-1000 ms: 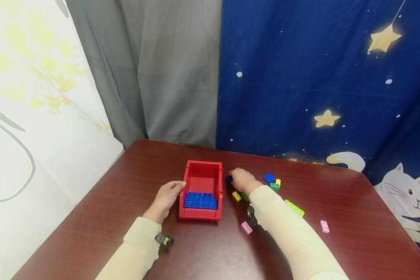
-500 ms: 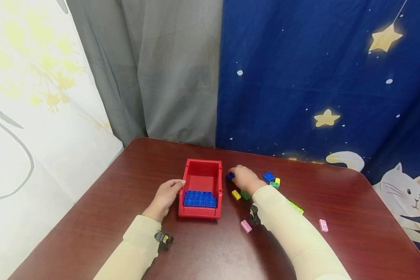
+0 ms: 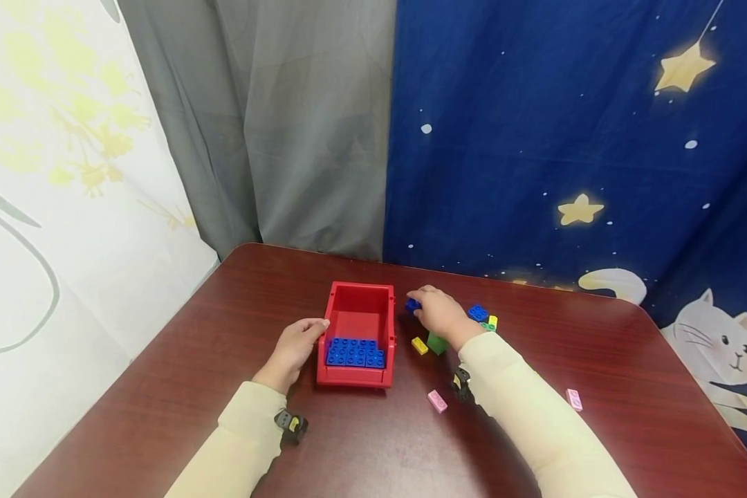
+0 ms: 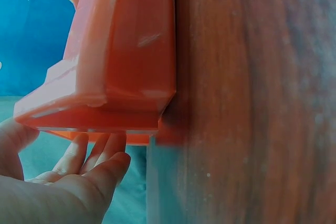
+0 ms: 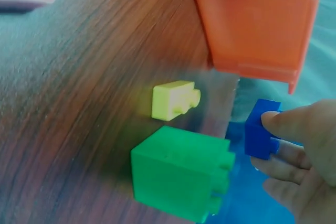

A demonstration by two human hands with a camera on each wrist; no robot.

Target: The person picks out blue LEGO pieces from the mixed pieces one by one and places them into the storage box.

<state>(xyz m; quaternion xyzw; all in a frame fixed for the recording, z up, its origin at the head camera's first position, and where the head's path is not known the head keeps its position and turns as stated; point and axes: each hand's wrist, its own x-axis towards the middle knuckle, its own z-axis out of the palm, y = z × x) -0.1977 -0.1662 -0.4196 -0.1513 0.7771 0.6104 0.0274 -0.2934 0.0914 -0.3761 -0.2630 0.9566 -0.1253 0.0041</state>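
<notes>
A red toy box stands on the table in the head view, with several blue bricks set in its near end. My left hand holds the box's left side, thumb at the rim and fingers against the outside wall. In the left wrist view the fingertips meet the edge of the box. To the right of the box, my right hand pinches a blue brick between thumb and fingers. Close by lie a yellow brick and a larger green brick.
Beyond my right hand sit another blue brick, a small yellow brick and a green one. Pink bricks lie nearer, one left of my right forearm, another right of it. Curtains hang behind the table.
My right hand has shifted slightly up and right with the blue brick, and its forearm now covers the lime brick. The left hand stays at the box.
</notes>
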